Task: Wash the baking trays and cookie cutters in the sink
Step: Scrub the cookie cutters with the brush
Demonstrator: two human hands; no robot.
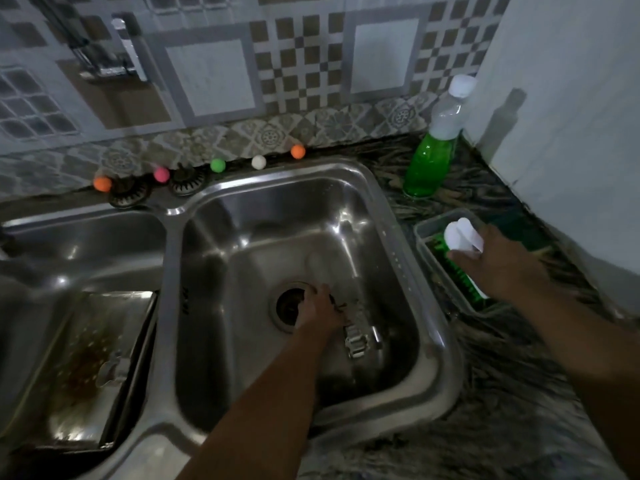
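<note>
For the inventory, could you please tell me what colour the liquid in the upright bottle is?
Bright green liquid, seen in the head view.

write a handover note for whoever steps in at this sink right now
Left hand: down in the right steel sink basin by the drain, fingers curled on a small dark item, probably a cutter; too blurred to be sure.
Right hand: holds the lying green bottle with white cap in the clear plastic tub.
Metal cookie cutters lie on the right basin floor.
Soiled rectangular metal baking tray leans in the left basin, brown residue on it.
Done: nothing visibly clean. Left: tray and cutters.
</note>
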